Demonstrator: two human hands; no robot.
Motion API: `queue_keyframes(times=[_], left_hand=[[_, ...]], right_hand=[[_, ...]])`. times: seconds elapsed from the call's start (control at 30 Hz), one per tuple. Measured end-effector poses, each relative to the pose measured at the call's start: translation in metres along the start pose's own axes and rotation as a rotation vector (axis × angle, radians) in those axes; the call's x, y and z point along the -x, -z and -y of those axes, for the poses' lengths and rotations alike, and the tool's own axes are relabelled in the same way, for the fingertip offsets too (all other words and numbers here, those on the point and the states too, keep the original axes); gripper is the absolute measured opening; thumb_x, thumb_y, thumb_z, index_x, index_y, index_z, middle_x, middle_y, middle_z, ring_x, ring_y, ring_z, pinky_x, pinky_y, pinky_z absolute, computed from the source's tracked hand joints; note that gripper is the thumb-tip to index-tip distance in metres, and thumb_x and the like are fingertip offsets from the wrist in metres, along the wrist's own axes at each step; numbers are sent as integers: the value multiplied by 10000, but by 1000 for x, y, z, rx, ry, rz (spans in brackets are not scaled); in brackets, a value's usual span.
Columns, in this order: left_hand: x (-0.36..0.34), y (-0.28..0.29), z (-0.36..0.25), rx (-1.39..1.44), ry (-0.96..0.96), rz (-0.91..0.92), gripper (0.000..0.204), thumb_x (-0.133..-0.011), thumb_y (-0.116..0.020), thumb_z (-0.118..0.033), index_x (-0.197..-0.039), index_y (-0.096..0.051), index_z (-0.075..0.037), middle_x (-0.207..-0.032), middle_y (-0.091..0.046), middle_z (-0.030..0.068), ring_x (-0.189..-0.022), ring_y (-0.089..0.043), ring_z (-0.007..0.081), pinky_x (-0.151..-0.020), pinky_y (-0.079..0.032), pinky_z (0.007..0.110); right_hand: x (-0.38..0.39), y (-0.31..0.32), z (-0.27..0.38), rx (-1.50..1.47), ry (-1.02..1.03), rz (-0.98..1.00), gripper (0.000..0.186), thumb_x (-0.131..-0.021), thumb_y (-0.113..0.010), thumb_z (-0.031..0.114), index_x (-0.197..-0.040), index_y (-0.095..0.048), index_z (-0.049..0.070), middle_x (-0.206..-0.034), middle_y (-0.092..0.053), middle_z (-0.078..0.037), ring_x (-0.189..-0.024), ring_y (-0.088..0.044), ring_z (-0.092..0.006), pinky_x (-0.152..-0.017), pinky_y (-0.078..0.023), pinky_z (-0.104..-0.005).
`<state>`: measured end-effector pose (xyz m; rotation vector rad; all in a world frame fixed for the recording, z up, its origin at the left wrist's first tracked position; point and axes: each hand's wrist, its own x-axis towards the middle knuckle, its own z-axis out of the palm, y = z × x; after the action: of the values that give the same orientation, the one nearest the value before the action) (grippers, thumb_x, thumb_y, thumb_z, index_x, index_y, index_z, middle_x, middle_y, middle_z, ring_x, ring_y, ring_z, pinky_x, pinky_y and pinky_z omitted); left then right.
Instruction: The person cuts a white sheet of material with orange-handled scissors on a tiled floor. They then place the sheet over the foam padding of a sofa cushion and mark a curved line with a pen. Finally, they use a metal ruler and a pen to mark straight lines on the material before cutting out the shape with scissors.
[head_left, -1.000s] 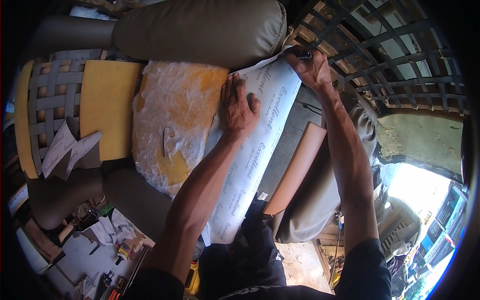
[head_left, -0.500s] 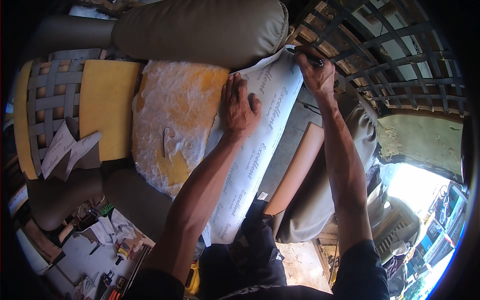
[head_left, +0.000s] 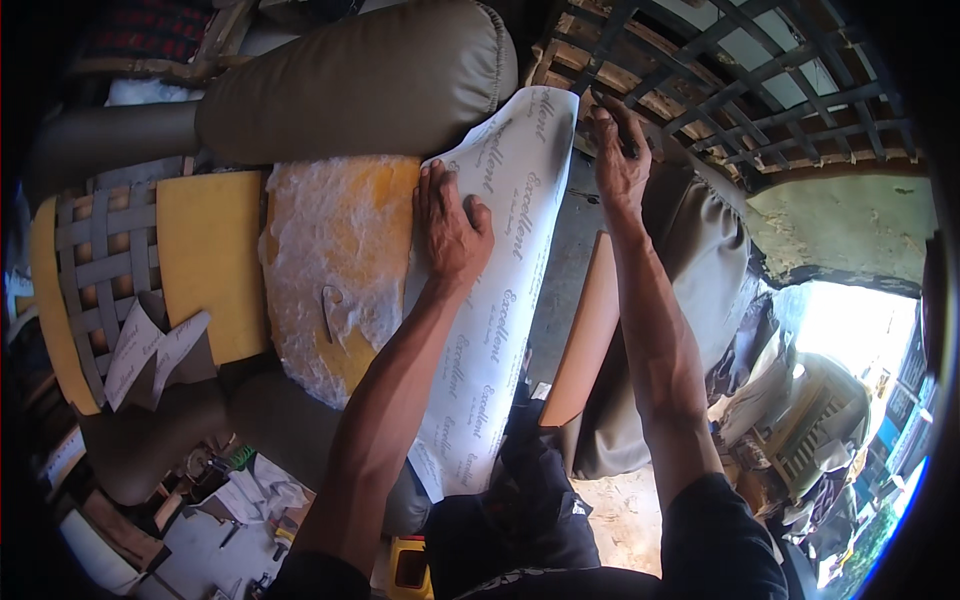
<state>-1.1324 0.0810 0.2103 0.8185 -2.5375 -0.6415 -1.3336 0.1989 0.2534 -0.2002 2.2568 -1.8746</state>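
White sheet (head_left: 525, 230), grey-lettered; yellow panel (head_left: 210, 265); brown cushion (head_left: 360, 85).

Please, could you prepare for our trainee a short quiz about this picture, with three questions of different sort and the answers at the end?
1. Multiple choice: on what does the left hand rest?
A. the brown cushion
B. the white printed sheet
C. the orange-brown strip

2. True or false: the right hand lies flat on the middle of the sheet.

3. Fill in: the yellow pad to the left of the sheet is partly covered by a ____ fluffy layer.

Key: 1. B. 2. False; it is raised beyond the sheet's upper right edge. 3. White.
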Motion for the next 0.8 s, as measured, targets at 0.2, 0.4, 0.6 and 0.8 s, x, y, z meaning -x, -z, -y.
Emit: queue_keyframes(times=[0.2, 0.4, 0.6, 0.8], left_hand=[[-14, 20, -27, -47, -55, 16, 480, -909, -591, -76, -1348, -441, 49, -1472, -470, 301, -1435, -376, 498, -1215, -277, 573], [-40, 6, -80, -133, -332, 236, 609, -944, -626, -211, -1478, -434, 9, -1558, -409, 273, -1497, -297, 470, -1229, -246, 565], [-42, -22, -73, -263, -292, 350, 804, -934, -655, -372, -1598, -321, -66, -1654, -274, 249, -1534, -231, 451, -1238, -161, 601], [-39, -27, -69, -320, -308, 326, 798, -940, -640, -385, -1602, -318, -76, -1658, -270, 243, -1541, -220, 446, -1239, -159, 593]], right_hand=[[3, 10, -29, -371, -221, -130, 320, -963, -704, 253, -1174, -691, 13, -1080, -720, -106, -975, -687, -183, -924, -529, -334], [-5, 9, -42, -657, -385, -133, 276, -982, -592, 199, -1129, -700, -8, -1084, -728, -142, -942, -735, -239, -859, -601, -372], [-19, 13, -48, -646, -418, 3, 269, -950, -605, 165, -1113, -706, -24, -1058, -734, -142, -909, -746, -243, -832, -622, -375], [-25, 17, -52, -631, -405, 42, 287, -954, -621, 195, -1109, -720, -25, -1041, -741, -127, -903, -745, -212, -800, -621, -350]])
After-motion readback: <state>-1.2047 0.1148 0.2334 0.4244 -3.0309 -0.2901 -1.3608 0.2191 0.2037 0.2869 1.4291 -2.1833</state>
